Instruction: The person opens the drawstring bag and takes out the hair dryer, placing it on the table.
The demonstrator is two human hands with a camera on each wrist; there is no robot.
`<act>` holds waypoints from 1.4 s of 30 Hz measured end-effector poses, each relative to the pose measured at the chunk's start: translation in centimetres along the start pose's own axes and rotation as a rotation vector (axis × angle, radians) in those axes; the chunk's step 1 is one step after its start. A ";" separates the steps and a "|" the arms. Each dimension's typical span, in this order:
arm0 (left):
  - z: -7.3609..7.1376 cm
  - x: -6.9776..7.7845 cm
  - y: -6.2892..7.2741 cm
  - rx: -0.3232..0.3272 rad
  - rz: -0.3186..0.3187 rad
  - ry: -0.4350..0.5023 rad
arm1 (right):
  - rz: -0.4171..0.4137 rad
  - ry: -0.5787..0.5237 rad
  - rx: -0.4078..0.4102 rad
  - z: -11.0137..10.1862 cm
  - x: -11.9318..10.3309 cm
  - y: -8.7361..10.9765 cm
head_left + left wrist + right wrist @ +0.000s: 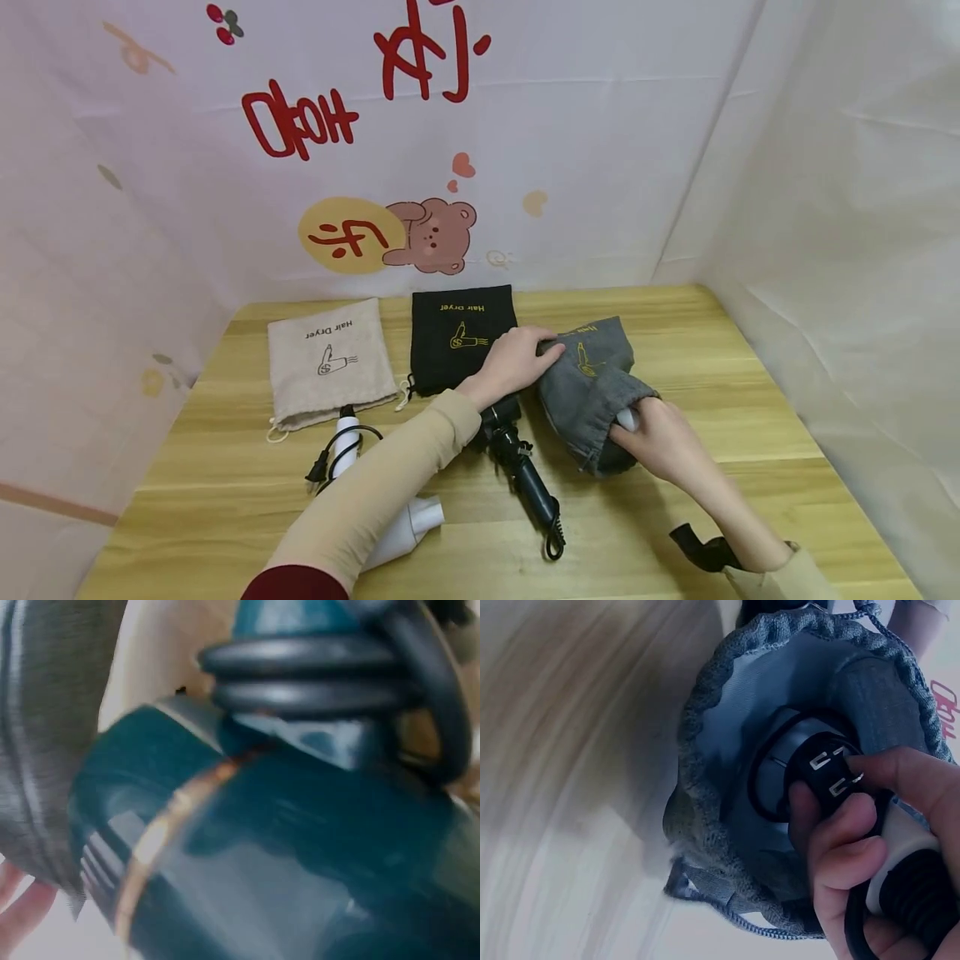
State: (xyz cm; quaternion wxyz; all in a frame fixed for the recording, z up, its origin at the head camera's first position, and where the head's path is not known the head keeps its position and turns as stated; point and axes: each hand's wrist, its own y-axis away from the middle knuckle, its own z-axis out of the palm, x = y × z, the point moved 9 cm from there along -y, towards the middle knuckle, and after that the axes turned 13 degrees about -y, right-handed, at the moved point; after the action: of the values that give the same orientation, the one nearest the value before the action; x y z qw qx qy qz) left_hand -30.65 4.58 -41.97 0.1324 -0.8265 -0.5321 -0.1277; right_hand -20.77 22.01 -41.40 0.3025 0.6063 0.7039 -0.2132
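Observation:
A grey drawstring bag (562, 392) printed with a hair dryer lies at the right of the table, its mouth towards me. My left hand (519, 360) pinches the far left edge of this bag; in the left wrist view its fingers (28, 915) show at the cloth. At the bag's mouth, my right hand (663, 437) grips a white hair dryer handle (907, 840) together with its black plug (829, 769). The dryer's front part lies down inside the bag, mostly hidden. Under my left wrist lies a dark green hair dryer (285, 855) with a coiled cord.
A beige bag (326, 358) and a black bag (442, 358) lie along the back. A white hair dryer (405, 533) with a black cord sits at the left, partly behind my left sleeve. Near my right wrist is a curved black object (701, 550). Cloth walls enclose the table.

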 end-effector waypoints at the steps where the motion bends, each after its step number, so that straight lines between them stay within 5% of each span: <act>1: 0.0 0.1 -0.1 -0.011 0.000 0.017 | -0.003 0.003 0.002 0.1 0.0 0.0; 10: 0.1 0.5 -1.1 0.005 0.013 -0.068 | -0.004 0.020 0.009 0.7 0.7 0.4; 19: 0.0 -0.7 -1.6 0.056 -0.034 -0.105 | -0.051 0.040 0.028 0.8 0.5 1.7; 32: -1.8 -3.3 -2.8 0.094 -0.122 -0.016 | -0.309 0.032 0.021 -0.3 -1.2 3.8; 42: -1.0 -2.7 -3.8 0.053 -0.118 -0.041 | -0.445 -0.036 -0.075 -1.2 0.1 5.4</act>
State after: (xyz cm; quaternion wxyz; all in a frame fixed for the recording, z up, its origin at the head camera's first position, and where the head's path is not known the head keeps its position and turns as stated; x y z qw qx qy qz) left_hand -35.28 3.42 -41.72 0.1353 -0.7924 -0.5856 -0.1042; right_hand -15.71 23.84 -40.21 0.2825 0.4205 0.8223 -0.2592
